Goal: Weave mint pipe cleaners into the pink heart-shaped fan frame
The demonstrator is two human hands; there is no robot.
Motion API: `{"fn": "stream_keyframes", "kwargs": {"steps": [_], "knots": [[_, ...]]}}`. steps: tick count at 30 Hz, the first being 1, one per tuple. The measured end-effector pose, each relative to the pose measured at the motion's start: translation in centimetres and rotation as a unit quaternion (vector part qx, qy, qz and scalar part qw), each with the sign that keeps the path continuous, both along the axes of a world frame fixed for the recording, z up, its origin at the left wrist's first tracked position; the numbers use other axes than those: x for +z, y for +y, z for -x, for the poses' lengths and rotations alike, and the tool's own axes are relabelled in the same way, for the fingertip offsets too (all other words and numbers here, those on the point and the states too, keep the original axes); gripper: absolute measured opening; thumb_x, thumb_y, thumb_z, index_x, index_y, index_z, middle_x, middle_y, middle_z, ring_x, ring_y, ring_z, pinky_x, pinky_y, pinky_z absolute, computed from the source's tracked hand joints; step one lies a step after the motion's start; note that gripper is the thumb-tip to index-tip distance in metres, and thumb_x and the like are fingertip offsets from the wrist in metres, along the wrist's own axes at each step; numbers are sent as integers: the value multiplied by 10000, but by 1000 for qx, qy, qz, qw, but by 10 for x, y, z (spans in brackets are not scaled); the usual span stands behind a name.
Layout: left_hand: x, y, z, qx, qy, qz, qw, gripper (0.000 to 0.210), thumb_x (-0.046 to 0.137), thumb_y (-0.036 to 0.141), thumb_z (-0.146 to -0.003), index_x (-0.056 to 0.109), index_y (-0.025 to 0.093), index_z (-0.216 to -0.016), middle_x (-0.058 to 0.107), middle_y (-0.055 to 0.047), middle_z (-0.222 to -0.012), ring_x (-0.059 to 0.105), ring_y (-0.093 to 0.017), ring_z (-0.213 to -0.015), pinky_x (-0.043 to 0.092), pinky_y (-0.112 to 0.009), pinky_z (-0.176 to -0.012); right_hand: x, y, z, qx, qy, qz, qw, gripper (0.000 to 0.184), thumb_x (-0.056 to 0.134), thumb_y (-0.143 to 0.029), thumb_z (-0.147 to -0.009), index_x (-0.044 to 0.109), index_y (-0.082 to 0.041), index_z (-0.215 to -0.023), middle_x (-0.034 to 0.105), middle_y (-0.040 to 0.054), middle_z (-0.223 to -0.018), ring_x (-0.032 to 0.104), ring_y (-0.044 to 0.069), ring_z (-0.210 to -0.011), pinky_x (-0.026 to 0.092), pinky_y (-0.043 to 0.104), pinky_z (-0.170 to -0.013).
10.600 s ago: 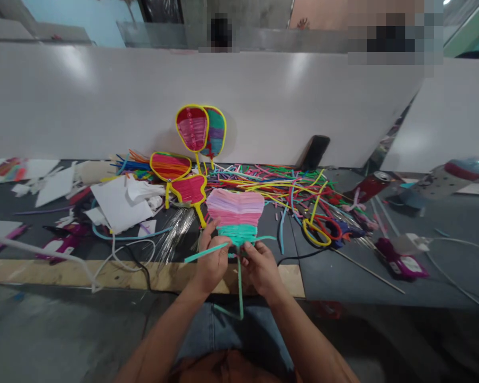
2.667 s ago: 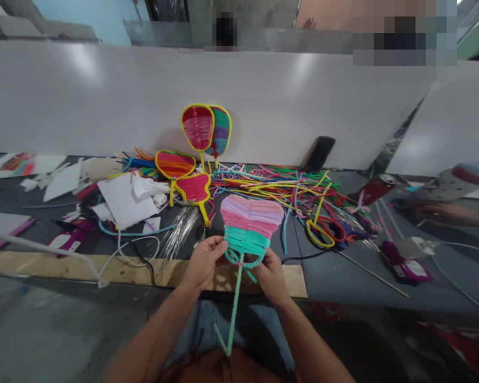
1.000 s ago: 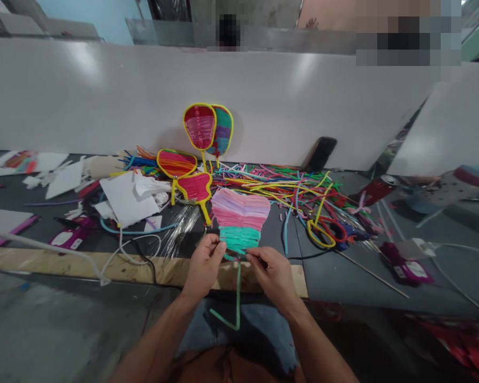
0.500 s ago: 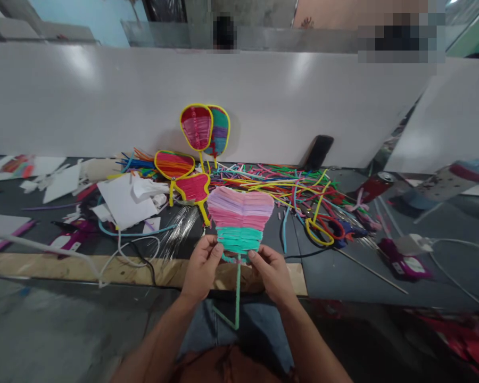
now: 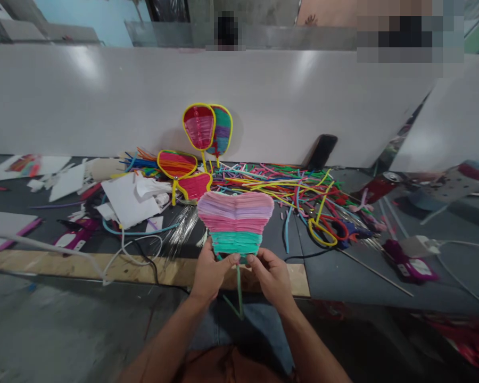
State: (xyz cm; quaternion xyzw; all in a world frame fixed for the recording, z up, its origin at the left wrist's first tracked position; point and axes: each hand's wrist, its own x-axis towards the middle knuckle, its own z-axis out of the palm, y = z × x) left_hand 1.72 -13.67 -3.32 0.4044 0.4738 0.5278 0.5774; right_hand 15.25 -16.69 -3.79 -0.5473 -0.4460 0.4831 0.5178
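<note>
A hand fan made of pipe cleaners (image 5: 236, 221), banded in pink, lilac and turquoise, is held up over the table's front edge. My left hand (image 5: 213, 271) grips its lower left edge, thumb near the middle of the base. On the lower right, my right hand (image 5: 270, 274) pinches the base, its thumb close to the left one. From between the thumbs a bent green stem (image 5: 239, 292) hangs toward my lap. Just behind the fan lies a yellow-rimmed pink piece (image 5: 195, 187), partly covered by it.
Two yellow-rimmed fans (image 5: 199, 127) lean against the white partition (image 5: 123, 101). Loose pipe cleaners (image 5: 259, 178) spread across the table, with a phone (image 5: 322, 151), a can (image 5: 383, 184) and scissors (image 5: 323, 231) to the right. Paper scraps (image 5: 130, 199) and a purple glue gun (image 5: 77, 236) lie left.
My left thumb has slid inward along the fan's base toward the right thumb. The fan has shifted slightly down and left, covering more of the yellow-rimmed piece behind it.
</note>
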Motion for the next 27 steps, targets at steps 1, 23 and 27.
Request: {"fn": "stream_keyframes", "kwargs": {"steps": [1, 23, 27], "knots": [[1, 0, 0, 0, -3, 1, 1000, 385, 771, 215, -598, 540, 186, -905, 649, 46, -676, 590, -113, -560, 490, -240, -592, 1, 0, -1, 0, -3, -1, 1000, 294, 603, -449, -758, 646, -162, -811, 560, -17, -578, 450, 98, -496, 370, 206, -461], [-2, 6, 8, 16, 10, -3, 1000, 306, 749, 236, -635, 559, 174, -867, 611, 53, -624, 549, -90, -543, 463, -212, -573, -6, 6, -9, -27, -228, -161, 960, 166, 536, -290, -854, 630, -189, -763, 598, 24, -714, 541, 137, -669, 439, 259, -652], [-1, 4, 6, 11, -20, -5, 1000, 346, 754, 246, -632, 557, 182, -909, 621, 46, -677, 550, -96, -562, 478, -227, -578, -7, 9, -8, -45, -97, -96, 990, 185, 582, -356, -817, 621, -186, -757, 584, 9, -685, 521, 124, -616, 434, 242, -580]]}}
